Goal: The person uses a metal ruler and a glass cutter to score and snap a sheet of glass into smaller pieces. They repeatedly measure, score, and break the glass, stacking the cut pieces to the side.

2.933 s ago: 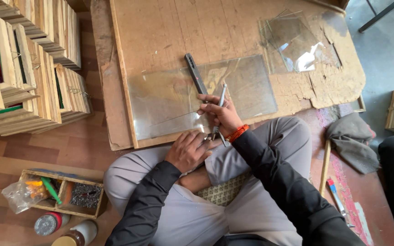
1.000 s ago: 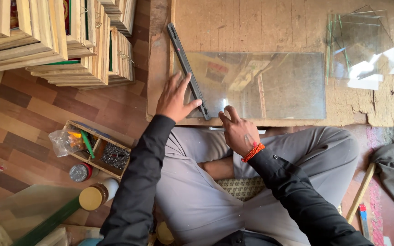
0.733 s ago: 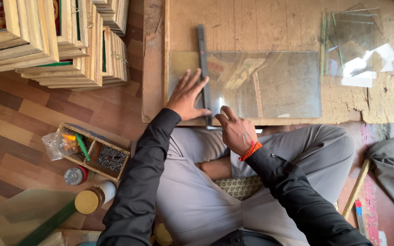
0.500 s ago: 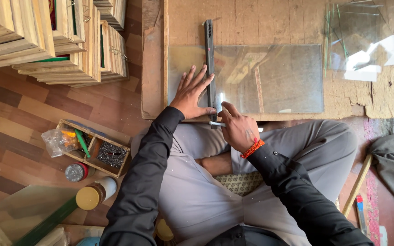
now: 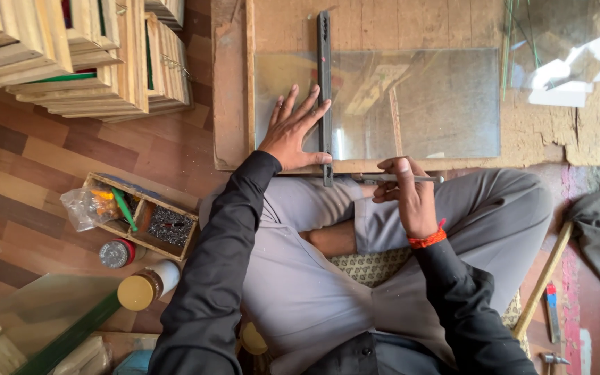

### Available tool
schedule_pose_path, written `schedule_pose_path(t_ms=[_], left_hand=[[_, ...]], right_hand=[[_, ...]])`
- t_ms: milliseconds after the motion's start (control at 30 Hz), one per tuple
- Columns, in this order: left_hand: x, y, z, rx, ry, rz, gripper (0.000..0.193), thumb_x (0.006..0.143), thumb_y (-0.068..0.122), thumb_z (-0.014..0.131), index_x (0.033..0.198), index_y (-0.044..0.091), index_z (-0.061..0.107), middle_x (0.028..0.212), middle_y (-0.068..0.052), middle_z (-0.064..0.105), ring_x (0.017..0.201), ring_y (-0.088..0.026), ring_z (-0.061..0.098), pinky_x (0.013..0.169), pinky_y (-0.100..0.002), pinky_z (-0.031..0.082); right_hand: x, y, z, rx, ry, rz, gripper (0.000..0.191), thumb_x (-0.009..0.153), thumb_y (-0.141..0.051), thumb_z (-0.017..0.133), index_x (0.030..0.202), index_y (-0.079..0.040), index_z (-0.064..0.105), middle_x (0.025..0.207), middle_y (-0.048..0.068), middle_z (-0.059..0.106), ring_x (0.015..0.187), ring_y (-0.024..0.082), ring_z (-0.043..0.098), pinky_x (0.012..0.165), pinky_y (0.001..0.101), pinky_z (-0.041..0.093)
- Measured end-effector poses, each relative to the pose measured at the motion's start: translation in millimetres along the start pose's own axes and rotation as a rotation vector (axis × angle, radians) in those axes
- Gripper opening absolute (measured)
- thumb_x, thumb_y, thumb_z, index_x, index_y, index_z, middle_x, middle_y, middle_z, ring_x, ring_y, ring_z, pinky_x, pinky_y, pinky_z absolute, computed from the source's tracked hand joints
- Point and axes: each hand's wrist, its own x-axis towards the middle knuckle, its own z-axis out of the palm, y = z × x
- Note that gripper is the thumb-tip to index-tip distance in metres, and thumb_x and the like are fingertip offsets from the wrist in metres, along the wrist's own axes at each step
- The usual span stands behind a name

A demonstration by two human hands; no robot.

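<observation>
Glass, a clear rectangular sheet (image 5: pixel 397 104), lies flat on a wooden board (image 5: pixel 411 24), its near edge close along the board's near edge; a dark metal ruler (image 5: pixel 325 90) lies across the sheet's left part, running from the board's far edge to just past its near edge; the left hand (image 5: pixel 294 132) is spread wide, palm down on the glass, fingers splayed, its thumb side pressed against the ruler's left edge near the near end; the right hand (image 5: pixel 404 194) sits just off the board's near edge, over the person's lap, closed around a thin metal tool (image 5: pixel 397 178) that lies level, parallel to that edge; a red band circles that wrist; more glass pieces (image 5: pixel 557 55) lie at the board's far right corner; on the floor to the left stand stacked wooden frames (image 5: pixel 78 55), a small wooden tray (image 5: pixel 140 215) of odds and ends, and a jar (image 5: pixel 144 286) with a yellow lid.
</observation>
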Motion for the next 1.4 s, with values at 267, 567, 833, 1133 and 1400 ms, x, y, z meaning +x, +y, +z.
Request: schedule_pose_path(t_ms=[267,567,833,1133,1400], left_hand=[[-1.8,3.9,-5.6,-0.034,0.009,-0.004,0.122,0.067,0.083,0.077,0.165,0.031,0.026,0.174,-0.001,0.006,0.16,-0.035,-0.005,0.13,-0.057,0.001],[-3.4,2.8,-4.9,-0.064,0.031,0.008,0.121,0.068,0.081,0.08,0.165,0.031,0.027,0.175,-0.002,0.007,0.16,-0.035,-0.005,0.13,-0.057,0.0],[-2.2,4.7,-11.8,-0.068,0.012,-0.015,0.122,0.065,0.084,0.079,0.163,0.031,0.027,0.173,-0.001,0.008,0.159,-0.036,-0.004,0.129,-0.057,0.0],[-1.5,1.5,-12.0,-0.072,0.015,-0.029,0.123,0.066,0.076,0.082,0.164,0.035,0.021,0.174,-0.001,0.006,0.159,-0.036,-0.005,0.129,-0.056,0.001],[-1.3,1.8,-15.7,-0.085,-0.003,-0.052,0.124,0.064,0.074,0.084,0.163,0.033,0.022,0.173,0.001,0.007,0.159,-0.034,-0.005,0.13,-0.055,0.002]], right_hand=[[2.7,-14.9,40.7,-0.408,0.154,-0.278,0.028,0.104,-0.023,0.067,0.112,0.003,0.075,0.088,0.013,0.078,0.079,0.013,0.076,0.069,0.0281,0.06],[-14.1,-40.5,63.4,-0.784,0.017,-0.418,0.018,0.089,-0.018,0.074,0.102,-0.006,0.077,0.092,0.008,0.077,0.064,0.022,0.069,0.057,0.0309,0.052],[60.2,-41.1,64.5,-0.879,0.0,-0.565,0.02,0.089,-0.024,0.076,0.102,-0.01,0.078,0.087,0.007,0.076,0.067,0.025,0.071,0.058,0.0354,0.052],[176.9,-43.5,76.0,-0.808,0.074,-0.602,0.022,0.084,-0.02,0.075,0.099,-0.005,0.079,0.083,0.012,0.077,0.073,0.024,0.076,0.067,0.0323,0.058],[195.5,-39.3,80.3,-0.802,0.087,-0.621,0.021,0.085,-0.019,0.074,0.098,-0.003,0.079,0.082,0.011,0.077,0.072,0.023,0.076,0.067,0.0319,0.059]])
